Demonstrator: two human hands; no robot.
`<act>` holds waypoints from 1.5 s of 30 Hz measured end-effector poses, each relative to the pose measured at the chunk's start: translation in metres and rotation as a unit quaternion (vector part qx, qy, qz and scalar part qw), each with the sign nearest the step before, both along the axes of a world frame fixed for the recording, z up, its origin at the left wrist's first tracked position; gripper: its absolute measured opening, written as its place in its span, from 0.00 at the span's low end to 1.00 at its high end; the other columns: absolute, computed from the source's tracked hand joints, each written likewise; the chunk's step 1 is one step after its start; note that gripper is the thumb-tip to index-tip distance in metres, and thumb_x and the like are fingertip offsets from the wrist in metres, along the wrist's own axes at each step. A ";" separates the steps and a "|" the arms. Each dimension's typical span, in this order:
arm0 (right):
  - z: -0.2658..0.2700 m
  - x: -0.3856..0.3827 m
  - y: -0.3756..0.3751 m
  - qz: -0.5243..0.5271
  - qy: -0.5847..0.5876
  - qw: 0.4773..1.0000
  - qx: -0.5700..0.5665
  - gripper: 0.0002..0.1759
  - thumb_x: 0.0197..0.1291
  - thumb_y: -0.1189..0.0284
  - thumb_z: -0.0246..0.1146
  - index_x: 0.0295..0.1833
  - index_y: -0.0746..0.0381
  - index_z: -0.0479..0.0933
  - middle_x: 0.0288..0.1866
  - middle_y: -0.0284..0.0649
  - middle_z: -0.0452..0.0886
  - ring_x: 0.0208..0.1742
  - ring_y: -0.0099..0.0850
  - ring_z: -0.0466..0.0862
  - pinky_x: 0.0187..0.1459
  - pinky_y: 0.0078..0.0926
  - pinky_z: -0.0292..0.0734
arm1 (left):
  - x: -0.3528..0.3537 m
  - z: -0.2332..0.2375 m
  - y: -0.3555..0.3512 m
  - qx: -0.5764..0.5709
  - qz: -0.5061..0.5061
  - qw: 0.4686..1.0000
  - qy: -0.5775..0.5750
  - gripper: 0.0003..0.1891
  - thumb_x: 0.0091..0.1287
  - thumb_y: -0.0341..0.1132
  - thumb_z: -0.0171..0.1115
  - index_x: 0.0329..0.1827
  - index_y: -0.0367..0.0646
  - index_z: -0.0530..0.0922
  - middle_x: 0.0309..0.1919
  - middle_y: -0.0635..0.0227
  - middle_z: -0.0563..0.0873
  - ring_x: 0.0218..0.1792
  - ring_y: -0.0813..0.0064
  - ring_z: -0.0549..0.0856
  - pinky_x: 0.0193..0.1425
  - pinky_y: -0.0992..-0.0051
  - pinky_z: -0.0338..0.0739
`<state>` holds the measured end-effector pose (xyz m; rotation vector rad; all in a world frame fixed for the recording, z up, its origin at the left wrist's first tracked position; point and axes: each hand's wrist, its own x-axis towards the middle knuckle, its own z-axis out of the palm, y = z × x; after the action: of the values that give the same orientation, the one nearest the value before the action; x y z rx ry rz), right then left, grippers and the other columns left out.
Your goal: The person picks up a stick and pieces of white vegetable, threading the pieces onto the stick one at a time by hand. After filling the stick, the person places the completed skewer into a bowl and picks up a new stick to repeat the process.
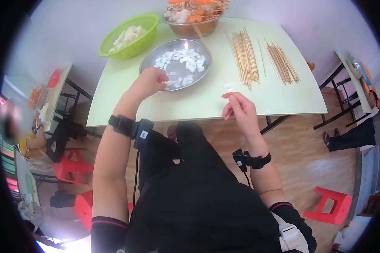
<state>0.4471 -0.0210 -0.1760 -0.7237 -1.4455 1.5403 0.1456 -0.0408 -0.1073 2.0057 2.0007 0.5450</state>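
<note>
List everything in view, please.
Table: one, pale green, centre
Metal plate: one, silver, on table
Cut pieces: many, white, on plate
Colander: one, green, table's far left
Food bowl: one, silver, table's far edge
Bamboo skewers: two bundles, tan, table's right
Loaded skewer: one, tan, right hand
Stools: at least three, red, floor
Side tables: two, pale, both sides
People: two, variously dressed, both sides
Wrist devices: two, black, wrists
Left hand: one, bare, at plate
Right hand: one, bare, near edge

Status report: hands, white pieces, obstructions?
Left hand at metal bowl, grip unclear. Right hand pinching skewer. White pieces in bowl, some on skewer. No obstruction visible.
</note>
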 end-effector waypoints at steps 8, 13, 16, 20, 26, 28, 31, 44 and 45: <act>-0.007 0.008 -0.003 0.034 0.014 0.998 0.043 0.15 0.71 0.69 0.48 0.48 0.68 0.75 0.22 0.34 0.77 0.24 0.17 0.75 0.29 0.14 0.71 | -0.002 -0.002 0.023 -0.092 0.038 0.995 0.030 0.05 0.49 0.23 0.69 0.29 0.36 0.82 0.24 0.67 0.83 0.27 0.78 0.81 0.33 0.78 0.76; -0.004 0.008 -0.006 0.025 0.004 0.997 0.074 0.14 0.71 0.68 0.48 0.46 0.67 0.75 0.20 0.33 0.76 0.21 0.16 0.74 0.26 0.13 0.70 | -0.013 -0.011 0.017 0.012 0.075 0.994 -0.075 0.09 0.50 0.26 0.68 0.35 0.37 0.82 0.26 0.65 0.84 0.28 0.74 0.83 0.37 0.75 0.77; -0.004 0.010 -0.006 0.031 -0.020 0.996 0.087 0.15 0.71 0.68 0.47 0.48 0.68 0.75 0.22 0.33 0.77 0.23 0.17 0.74 0.29 0.14 0.71 | -0.012 -0.013 0.016 0.017 0.108 0.978 -0.175 0.08 0.53 0.27 0.68 0.36 0.36 0.82 0.27 0.65 0.85 0.30 0.76 0.83 0.38 0.76 0.77; -0.007 0.008 -0.007 0.021 -0.020 0.995 0.092 0.15 0.71 0.68 0.48 0.47 0.68 0.75 0.22 0.33 0.77 0.24 0.17 0.74 0.29 0.14 0.70 | -0.005 -0.005 0.011 0.037 0.112 0.972 -0.204 0.08 0.59 0.24 0.65 0.40 0.34 0.79 0.33 0.65 0.85 0.35 0.78 0.84 0.42 0.80 0.78; -0.002 0.003 -0.005 0.000 -0.026 0.996 0.091 0.14 0.70 0.70 0.48 0.45 0.68 0.76 0.20 0.34 0.77 0.20 0.17 0.74 0.26 0.15 0.70 | -0.007 0.019 -0.001 0.086 0.103 0.967 -0.215 0.09 0.59 0.27 0.66 0.40 0.33 0.80 0.33 0.65 0.85 0.35 0.78 0.84 0.43 0.80 0.77; -0.005 0.001 -0.006 -0.009 -0.038 0.997 0.064 0.14 0.70 0.69 0.48 0.44 0.68 0.76 0.19 0.34 0.77 0.20 0.17 0.73 0.26 0.15 0.69 | -0.009 0.027 -0.006 0.094 0.094 0.960 -0.246 0.09 0.59 0.28 0.66 0.40 0.34 0.80 0.33 0.65 0.85 0.35 0.78 0.84 0.43 0.80 0.77; -0.002 -0.001 -0.010 -0.028 -0.056 0.996 0.062 0.14 0.70 0.69 0.49 0.44 0.68 0.76 0.19 0.34 0.77 0.20 0.16 0.73 0.26 0.15 0.69 | -0.015 0.032 -0.003 0.101 0.076 0.947 -0.295 0.09 0.59 0.29 0.66 0.40 0.34 0.80 0.33 0.65 0.85 0.34 0.78 0.83 0.43 0.80 0.77; 0.007 0.005 -0.003 0.043 -0.131 0.988 0.069 0.10 0.68 0.74 0.50 0.47 0.64 0.75 0.19 0.36 0.77 0.19 0.24 0.78 0.25 0.20 0.73 | -0.021 0.007 0.053 0.109 0.088 0.894 -0.425 0.08 0.57 0.28 0.68 0.38 0.36 0.80 0.31 0.66 0.85 0.33 0.78 0.83 0.41 0.79 0.77; 0.009 0.006 -0.001 0.047 -0.130 0.988 0.073 0.10 0.68 0.74 0.50 0.47 0.64 0.75 0.19 0.36 0.77 0.19 0.24 0.78 0.25 0.20 0.73 | -0.022 0.008 0.055 0.118 0.087 0.890 -0.433 0.08 0.57 0.28 0.68 0.38 0.36 0.80 0.31 0.66 0.85 0.33 0.78 0.83 0.42 0.78 0.77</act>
<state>0.4532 -0.0224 -0.1674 -0.8015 -1.7884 1.4314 0.1235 0.0140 -0.0989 1.2857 1.5665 1.4691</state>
